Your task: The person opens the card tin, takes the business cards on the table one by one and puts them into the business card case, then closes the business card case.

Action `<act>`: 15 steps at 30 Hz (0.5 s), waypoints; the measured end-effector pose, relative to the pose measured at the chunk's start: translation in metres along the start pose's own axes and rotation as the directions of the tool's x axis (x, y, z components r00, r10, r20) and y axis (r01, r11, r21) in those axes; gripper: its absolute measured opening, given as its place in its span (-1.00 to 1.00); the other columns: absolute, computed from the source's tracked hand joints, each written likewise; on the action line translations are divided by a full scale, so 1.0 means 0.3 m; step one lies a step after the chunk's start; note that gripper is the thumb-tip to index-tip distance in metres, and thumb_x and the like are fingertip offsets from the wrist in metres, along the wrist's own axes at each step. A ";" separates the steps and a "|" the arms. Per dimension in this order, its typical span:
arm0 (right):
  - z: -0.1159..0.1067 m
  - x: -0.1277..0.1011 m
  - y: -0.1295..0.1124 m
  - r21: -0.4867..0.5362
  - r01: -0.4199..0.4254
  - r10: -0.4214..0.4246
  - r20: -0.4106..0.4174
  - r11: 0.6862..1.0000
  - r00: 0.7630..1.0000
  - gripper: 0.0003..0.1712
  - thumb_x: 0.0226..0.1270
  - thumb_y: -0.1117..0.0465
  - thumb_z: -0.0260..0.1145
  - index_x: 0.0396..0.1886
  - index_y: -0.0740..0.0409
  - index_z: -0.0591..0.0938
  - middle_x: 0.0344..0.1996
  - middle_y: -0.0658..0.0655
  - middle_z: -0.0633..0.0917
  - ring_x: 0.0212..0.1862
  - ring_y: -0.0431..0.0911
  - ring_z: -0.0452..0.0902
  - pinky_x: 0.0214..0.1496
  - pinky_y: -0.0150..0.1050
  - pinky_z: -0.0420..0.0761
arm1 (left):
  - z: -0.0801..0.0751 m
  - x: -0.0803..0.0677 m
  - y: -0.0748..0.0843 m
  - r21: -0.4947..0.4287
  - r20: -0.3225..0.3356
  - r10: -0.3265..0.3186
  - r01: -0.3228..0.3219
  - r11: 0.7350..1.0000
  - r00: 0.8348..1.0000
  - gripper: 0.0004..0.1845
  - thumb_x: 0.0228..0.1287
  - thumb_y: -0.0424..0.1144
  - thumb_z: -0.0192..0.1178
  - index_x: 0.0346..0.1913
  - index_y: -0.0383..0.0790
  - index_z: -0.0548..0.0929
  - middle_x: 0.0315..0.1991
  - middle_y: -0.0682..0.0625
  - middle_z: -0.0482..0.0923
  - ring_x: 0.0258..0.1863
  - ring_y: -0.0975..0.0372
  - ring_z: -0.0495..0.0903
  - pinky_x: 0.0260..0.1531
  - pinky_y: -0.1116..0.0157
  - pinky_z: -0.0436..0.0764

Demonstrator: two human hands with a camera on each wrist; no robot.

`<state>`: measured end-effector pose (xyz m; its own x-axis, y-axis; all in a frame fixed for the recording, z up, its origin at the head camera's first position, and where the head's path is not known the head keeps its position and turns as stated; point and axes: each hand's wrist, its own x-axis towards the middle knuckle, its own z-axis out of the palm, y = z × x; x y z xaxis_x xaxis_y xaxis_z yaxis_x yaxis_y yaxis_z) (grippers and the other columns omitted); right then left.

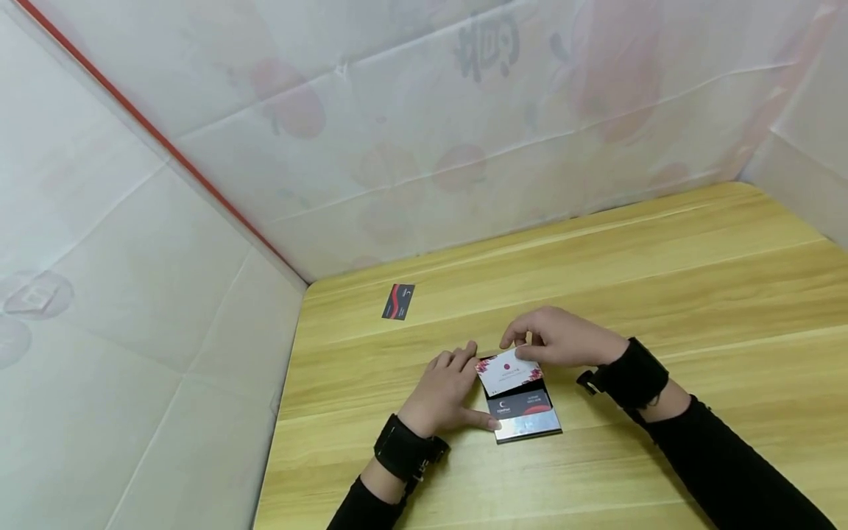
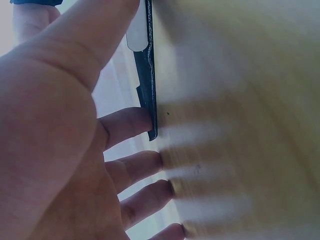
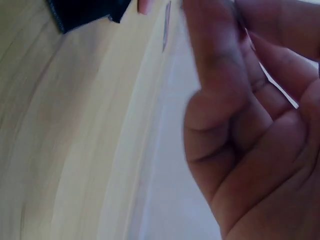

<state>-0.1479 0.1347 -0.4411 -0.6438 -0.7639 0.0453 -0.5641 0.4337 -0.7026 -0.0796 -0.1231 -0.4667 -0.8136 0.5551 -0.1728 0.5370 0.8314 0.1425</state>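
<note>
A black and silver card case (image 1: 525,417) lies open on the wooden table (image 1: 662,280), with a dark card in it. My left hand (image 1: 445,389) rests flat beside the case, thumb and fingers straight against its left edge; the left wrist view shows the case edge (image 2: 148,90) against my fingers (image 2: 135,125). My right hand (image 1: 555,337) pinches the far edge of a white card with red corner marks (image 1: 507,372), held tilted over the top of the case. In the right wrist view, the card edge (image 3: 280,90) shows between curled fingers (image 3: 215,60).
A single black card with a red wave (image 1: 398,301) lies on the table to the far left, near the corner. White paper-covered walls (image 1: 199,309) close in the table at the left, back and right. Bare wood stretches to the right of the hands.
</note>
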 end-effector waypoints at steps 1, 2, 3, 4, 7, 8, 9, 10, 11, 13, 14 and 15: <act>0.002 0.000 0.002 -0.004 -0.005 0.005 0.012 1.000 1.000 -0.81 0.40 0.24 0.30 -0.08 -0.10 0.73 -0.31 -0.17 0.69 -0.47 -0.30 0.55 -0.35 -0.33 0.59 | 0.000 0.000 0.000 0.003 -0.002 0.000 0.000 1.000 1.000 0.22 -0.13 0.61 0.18 0.52 -0.12 0.24 0.58 -0.10 0.03 0.46 0.00 0.21 0.40 -0.03 0.26; 0.004 0.000 0.005 -0.008 -0.009 0.010 0.025 1.000 1.000 -0.81 0.39 0.24 0.30 -0.11 -0.11 0.73 -0.37 -0.18 0.67 -0.51 -0.30 0.52 -0.39 -0.33 0.57 | -0.001 0.001 -0.001 0.005 -0.003 -0.001 0.001 1.000 1.000 0.23 -0.13 0.61 0.18 0.51 -0.13 0.25 0.58 -0.10 0.03 0.46 0.00 0.21 0.40 -0.02 0.26; 0.007 0.001 0.008 -0.015 -0.012 0.012 0.038 1.000 0.999 -0.82 0.38 0.25 0.30 -0.15 -0.13 0.72 -0.42 -0.19 0.65 -0.52 -0.30 0.49 -0.41 -0.34 0.55 | -0.001 0.001 -0.001 0.007 -0.003 -0.002 0.002 1.000 1.000 0.22 -0.13 0.61 0.19 0.51 -0.14 0.25 0.58 -0.10 0.03 0.46 0.01 0.21 0.40 -0.02 0.26; 0.011 0.001 0.011 -0.026 -0.013 0.014 0.051 1.000 0.999 -0.83 0.37 0.25 0.30 -0.18 -0.14 0.72 -0.46 -0.20 0.63 -0.53 -0.31 0.46 -0.42 -0.35 0.54 | -0.002 0.001 -0.001 0.011 -0.003 -0.002 0.002 1.000 1.000 0.23 -0.13 0.61 0.19 0.51 -0.15 0.25 0.59 -0.10 0.02 0.46 0.01 0.20 0.41 -0.02 0.26; 0.024 0.000 0.020 -0.057 -0.019 0.024 0.080 0.998 0.996 -0.85 0.33 0.25 0.32 -0.24 -0.15 0.69 -0.54 -0.22 0.58 -0.54 -0.32 0.41 -0.43 -0.37 0.49 | -0.003 0.003 0.002 0.015 -0.001 0.002 -0.002 1.000 1.000 0.18 -0.12 0.60 0.20 0.46 -0.15 0.30 0.58 -0.11 0.02 0.46 0.00 0.21 0.40 -0.02 0.26; 0.029 -0.001 0.022 -0.059 -0.018 0.023 0.089 0.998 0.996 -0.85 0.31 0.26 0.32 -0.25 -0.13 0.68 -0.55 -0.22 0.57 -0.53 -0.32 0.41 -0.42 -0.37 0.49 | -0.002 0.004 0.004 0.017 0.000 0.003 -0.003 1.000 1.000 0.16 -0.12 0.60 0.20 0.44 -0.14 0.31 0.58 -0.11 0.02 0.46 0.00 0.21 0.40 -0.02 0.26; 0.034 -0.003 0.024 -0.062 -0.015 0.021 0.096 0.998 0.995 -0.84 0.30 0.27 0.32 -0.26 -0.13 0.68 -0.56 -0.22 0.57 -0.52 -0.33 0.41 -0.42 -0.37 0.48 | -0.001 0.005 0.005 0.021 0.001 0.005 -0.005 1.000 1.000 0.14 -0.12 0.60 0.19 0.42 -0.13 0.32 0.58 -0.11 0.02 0.46 0.00 0.21 0.40 -0.02 0.27; 0.038 -0.005 0.024 -0.068 -0.015 0.022 0.104 0.998 0.994 -0.84 0.29 0.28 0.32 -0.26 -0.13 0.68 -0.57 -0.22 0.57 -0.53 -0.34 0.41 -0.43 -0.38 0.48 | -0.001 0.005 0.007 0.023 0.002 0.006 -0.006 1.000 1.000 0.12 -0.12 0.60 0.19 0.40 -0.11 0.33 0.58 -0.11 0.02 0.46 0.00 0.21 0.40 -0.02 0.27; 0.042 -0.006 0.025 -0.070 -0.011 0.019 0.111 0.997 0.994 -0.83 0.28 0.29 0.32 -0.27 -0.12 0.68 -0.59 -0.23 0.56 -0.54 -0.34 0.40 -0.44 -0.39 0.47 | 0.000 0.006 0.008 0.022 0.002 0.008 -0.008 1.000 1.000 0.10 -0.11 0.61 0.18 0.39 -0.08 0.34 0.58 -0.11 0.02 0.46 0.01 0.21 0.40 -0.02 0.27; 0.048 -0.007 0.022 -0.069 -0.006 0.015 0.130 0.998 0.991 -0.83 0.27 0.30 0.32 -0.29 -0.11 0.67 -0.61 -0.23 0.54 -0.56 -0.36 0.38 -0.46 -0.40 0.44 | -0.001 0.006 0.011 0.017 0.004 0.008 -0.008 1.000 1.000 0.09 -0.11 0.60 0.18 0.40 -0.05 0.35 0.59 -0.11 0.02 0.46 0.01 0.20 0.39 -0.02 0.27; 0.050 -0.008 0.020 -0.062 0.000 0.008 0.138 0.998 0.990 -0.83 0.26 0.31 0.32 -0.31 -0.10 0.67 -0.63 -0.22 0.52 -0.57 -0.36 0.37 -0.48 -0.40 0.43 | -0.003 0.007 0.012 0.014 0.006 0.009 -0.009 1.000 1.000 0.09 -0.11 0.60 0.19 0.41 -0.03 0.34 0.59 -0.11 0.01 0.46 0.01 0.20 0.40 -0.02 0.27; 0.053 -0.008 0.018 -0.064 -0.004 0.013 0.146 0.998 0.989 -0.83 0.25 0.31 0.32 -0.32 -0.10 0.66 -0.64 -0.23 0.50 -0.58 -0.37 0.35 -0.48 -0.41 0.42 | -0.005 0.007 0.013 0.011 0.004 0.011 -0.011 1.000 1.000 0.08 -0.10 0.59 0.20 0.41 -0.02 0.34 0.59 -0.12 0.01 0.46 0.01 0.20 0.39 -0.02 0.27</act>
<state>-0.1413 0.1313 -0.4563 -0.5688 -0.8197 -0.0678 -0.5937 0.4662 -0.6558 -0.0797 -0.1187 -0.4651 -0.8069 0.5641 -0.1751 0.5483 0.8256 0.1333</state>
